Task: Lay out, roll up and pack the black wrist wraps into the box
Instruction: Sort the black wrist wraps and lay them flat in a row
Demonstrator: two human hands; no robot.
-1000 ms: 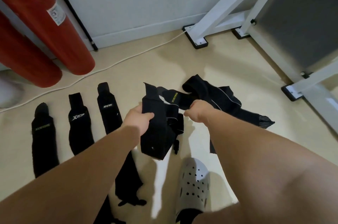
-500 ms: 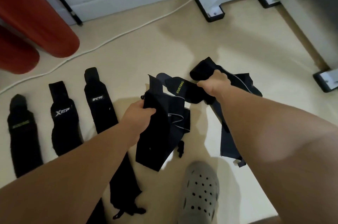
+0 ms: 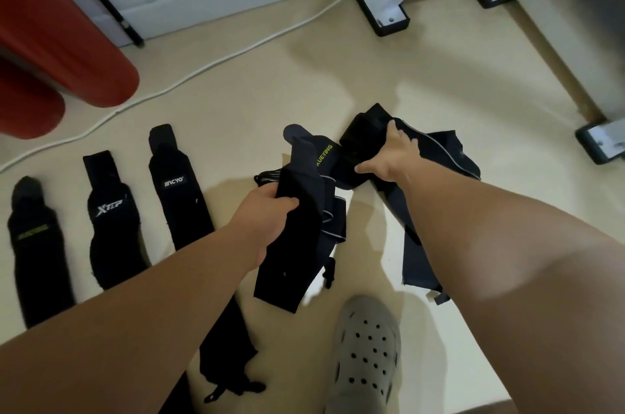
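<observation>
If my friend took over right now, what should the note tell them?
Left hand: shut on a black wrap, lifted off the floor.
Right hand: gripping a wrap in the tangled pile.
Done: three wraps laid flat in a row at left, one with yellow lettering, the XTEP wrap, and a third with white lettering.
Left: untangle and lay out the rest, roll all, pack them. No box in view.

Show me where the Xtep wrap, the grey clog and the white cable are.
Xtep wrap (image 3: pixel 110 210): head view, on its white logo.
Grey clog (image 3: pixel 367 351): head view, on the perforated upper.
White cable (image 3: pixel 216 58): head view, mid-run on the floor near the wall.
</observation>
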